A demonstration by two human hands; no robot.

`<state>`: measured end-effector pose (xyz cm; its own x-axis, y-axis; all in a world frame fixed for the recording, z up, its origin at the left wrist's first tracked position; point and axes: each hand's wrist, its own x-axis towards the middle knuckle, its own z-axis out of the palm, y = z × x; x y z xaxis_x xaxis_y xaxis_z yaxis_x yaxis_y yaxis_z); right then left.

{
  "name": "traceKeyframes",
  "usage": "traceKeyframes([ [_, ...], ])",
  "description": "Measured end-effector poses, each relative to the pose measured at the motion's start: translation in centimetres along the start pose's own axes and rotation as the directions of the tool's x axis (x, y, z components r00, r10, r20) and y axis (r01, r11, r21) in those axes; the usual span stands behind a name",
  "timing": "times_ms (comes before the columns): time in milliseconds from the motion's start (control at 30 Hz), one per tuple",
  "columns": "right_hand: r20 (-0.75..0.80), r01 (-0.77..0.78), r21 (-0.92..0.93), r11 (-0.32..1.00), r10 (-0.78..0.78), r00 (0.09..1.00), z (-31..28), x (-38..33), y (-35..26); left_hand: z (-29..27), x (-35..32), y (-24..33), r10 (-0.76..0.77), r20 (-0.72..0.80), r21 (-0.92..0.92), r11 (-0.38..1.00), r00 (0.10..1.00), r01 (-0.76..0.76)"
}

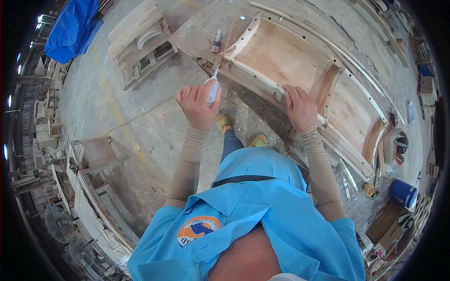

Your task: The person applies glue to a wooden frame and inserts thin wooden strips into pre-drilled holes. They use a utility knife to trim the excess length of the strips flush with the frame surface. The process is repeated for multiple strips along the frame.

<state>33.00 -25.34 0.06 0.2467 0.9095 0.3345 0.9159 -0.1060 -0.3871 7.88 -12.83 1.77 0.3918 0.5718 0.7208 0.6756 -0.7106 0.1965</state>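
My left hand (pixel 197 105) is closed round a small white squeeze bottle (pixel 213 91) with a narrow nozzle. The nozzle tip points away from me, close to the near left corner of a curved wooden frame (pixel 255 78). This frame has pale panels, a crosspiece and dark holes along its rails, and it lies on a worktable (pixel 248 100). My right hand (pixel 301 110) is on the frame's near rail with its fingers curled over the edge. Whether a small thing is under those fingertips I cannot make out.
A dark tube (pixel 216 41) lies beyond the frame's left corner. Long thin strips (pixel 347 54) run along its far side. Stacked curved wooden parts (pixel 143 40) stand far left, and a blue bucket (pixel 403 193) stands at the right. A wooden frame structure (pixel 101 154) is at the left.
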Motion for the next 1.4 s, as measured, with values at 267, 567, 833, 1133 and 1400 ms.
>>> traceKeyframes([
  [267, 0.001, 0.001, -0.007, 1.000, -0.001, 1.000, 0.0, 0.0, -0.1, 1.5, 1.4, 0.0, 0.018, -0.027, -0.021, 1.000, 0.999, -0.018],
  [567, 0.012, -0.018, -0.007, 1.000, 0.018, 1.000, -0.2, 0.0, -0.3, 1.4, 0.4, 0.0, 0.000, 0.004, -0.002, 1.000, 1.000, 0.000],
  [833, -0.022, -0.001, 0.025, 1.000, 0.001, 1.000, 0.0, -0.1, 0.0, 0.8, -0.3, -0.1, -0.002, 0.045, 0.023, 1.000, 0.999, 0.001],
  [1133, -0.069, 0.030, 0.016, 0.999, -0.029, 0.997, 0.4, -0.4, 0.5, 0.2, -0.9, -1.1, -0.075, 0.025, -0.080, 0.994, 0.997, 0.077],
  [1400, -0.080, -0.013, -0.011, 1.000, 0.012, 0.997, 0.3, -0.4, 0.2, -0.1, -0.2, -3.7, -0.568, 0.162, -0.617, 0.580, 0.807, 0.532],
])
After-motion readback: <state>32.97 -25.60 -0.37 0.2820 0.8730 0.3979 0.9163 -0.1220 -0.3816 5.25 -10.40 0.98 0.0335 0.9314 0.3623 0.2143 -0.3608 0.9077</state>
